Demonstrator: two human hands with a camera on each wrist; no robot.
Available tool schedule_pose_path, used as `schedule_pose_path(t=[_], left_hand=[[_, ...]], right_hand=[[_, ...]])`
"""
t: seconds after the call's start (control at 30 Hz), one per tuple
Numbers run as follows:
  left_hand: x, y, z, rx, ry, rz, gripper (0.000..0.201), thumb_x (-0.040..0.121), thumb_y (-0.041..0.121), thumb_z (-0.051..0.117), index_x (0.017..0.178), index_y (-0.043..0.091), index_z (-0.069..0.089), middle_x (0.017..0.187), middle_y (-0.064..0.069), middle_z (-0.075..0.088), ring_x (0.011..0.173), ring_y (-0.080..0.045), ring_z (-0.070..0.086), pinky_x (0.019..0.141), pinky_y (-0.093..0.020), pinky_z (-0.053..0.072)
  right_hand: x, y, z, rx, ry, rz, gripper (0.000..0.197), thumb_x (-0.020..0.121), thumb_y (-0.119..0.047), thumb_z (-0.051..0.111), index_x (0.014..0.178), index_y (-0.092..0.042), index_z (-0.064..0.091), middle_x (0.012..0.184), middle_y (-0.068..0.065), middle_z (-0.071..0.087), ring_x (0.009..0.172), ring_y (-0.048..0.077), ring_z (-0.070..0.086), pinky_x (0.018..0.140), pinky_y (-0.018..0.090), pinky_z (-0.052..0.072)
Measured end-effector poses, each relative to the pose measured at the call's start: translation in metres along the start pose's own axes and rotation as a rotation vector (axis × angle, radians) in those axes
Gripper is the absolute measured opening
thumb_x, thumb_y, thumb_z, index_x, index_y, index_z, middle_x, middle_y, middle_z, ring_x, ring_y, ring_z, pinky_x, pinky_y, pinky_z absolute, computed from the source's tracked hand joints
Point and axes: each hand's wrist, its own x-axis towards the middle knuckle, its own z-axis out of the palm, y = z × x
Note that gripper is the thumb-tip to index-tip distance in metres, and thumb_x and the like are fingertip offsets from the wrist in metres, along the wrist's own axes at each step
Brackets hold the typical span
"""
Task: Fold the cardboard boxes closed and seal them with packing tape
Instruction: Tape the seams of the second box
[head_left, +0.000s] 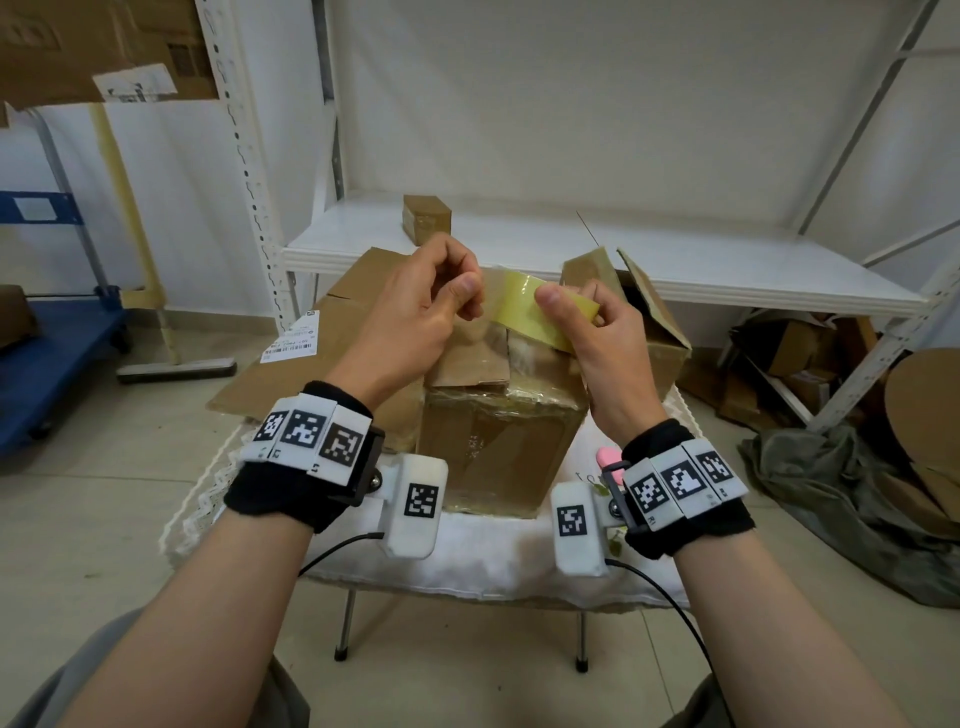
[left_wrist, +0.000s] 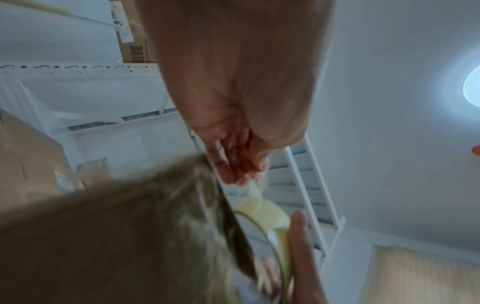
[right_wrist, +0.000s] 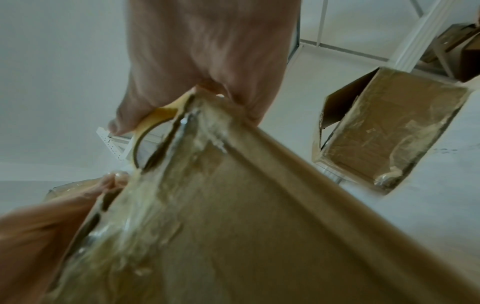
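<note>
Both hands are up over the box (head_left: 498, 441), which sits on the small cloth-covered table (head_left: 467, 566) right in front of the person. The right hand (head_left: 597, 338) has its fingers curled round the tape roll (head_left: 535, 317), thumb clamped on the outer face. The left hand (head_left: 415, 306) pinches the free end of the tape (head_left: 496, 283) between thumb and forefinger, just beside the roll, so only a short clear strip is stretched between them.

The top flaps (head_left: 470, 364) look folded down but slightly raised, with old glossy tape across the corner, and no fresh strip appears to be on them yet.

How will it handle? The tape looks thin, floppy and sticky on one face, likely to curl back on itself or wrinkle if it goes slack, so tension between the two hands matters. The roll is light and stiff; the best hold is through the core or across its rim, as the right hand has it. The cardboard seems light but springy, and the flaps probably need pressing flat as the strip goes down.

Behind, a second box (head_left: 644, 317) stands open, flaps up.
</note>
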Motion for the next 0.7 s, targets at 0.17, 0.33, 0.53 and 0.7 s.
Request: schedule_pose_path(t=[0.17, 0.33, 0.53, 0.7], left_hand=[[0.004, 0.008, -0.020, -0.068, -0.161, -0.093, 0.004, 0.099, 0.011, 0.056, 0.101, 0.009, 0.053, 0.089, 0.000, 0.059, 0.080, -0.013, 0.058, 0.079, -0.026, 0.052], [0.024, 0.014, -0.038, 0.047, -0.087, -0.074, 0.014, 0.093, 0.009, 0.066, 0.097, 0.016, 0.054, 0.094, -0.001, 0.057, 0.078, -0.015, 0.053, 0.072, -0.024, 0.048], [0.070, 0.034, -0.036, 0.263, -0.172, -0.003, 0.013, 0.090, 0.015, 0.069, 0.092, 0.021, 0.058, 0.096, -0.006, 0.066, 0.083, -0.024, 0.063, 0.076, -0.035, 0.050], [0.104, 0.048, -0.026, 0.389, -0.248, 0.013, 0.013, 0.088, 0.016, 0.072, 0.095, 0.015, 0.061, 0.092, 0.001, 0.064, 0.076, -0.014, 0.062, 0.077, -0.048, 0.057]], right_hand=[[-0.001, 0.000, 0.004, -0.146, 0.007, 0.015, 0.077, 0.062, -0.076, 0.077, 0.081, -0.009, 0.043, 0.093, 0.009, 0.053, 0.077, 0.021, 0.052, 0.068, 0.035, 0.045], [-0.002, -0.003, 0.001, -0.130, -0.148, 0.070, 0.049, 0.088, -0.040, 0.075, 0.083, 0.001, 0.048, 0.112, 0.009, 0.054, 0.080, 0.016, 0.069, 0.051, 0.019, 0.050], [0.002, -0.005, 0.008, -0.215, -0.211, 0.082, 0.038, 0.089, -0.051, 0.063, 0.088, -0.016, 0.077, 0.142, -0.010, 0.048, 0.122, 0.014, 0.055, 0.077, 0.025, 0.059], [0.003, 0.000, 0.010, -0.147, -0.130, 0.069, 0.048, 0.092, -0.069, 0.048, 0.102, -0.030, 0.074, 0.114, 0.001, 0.073, 0.111, 0.020, 0.067, 0.102, 0.051, 0.050]])
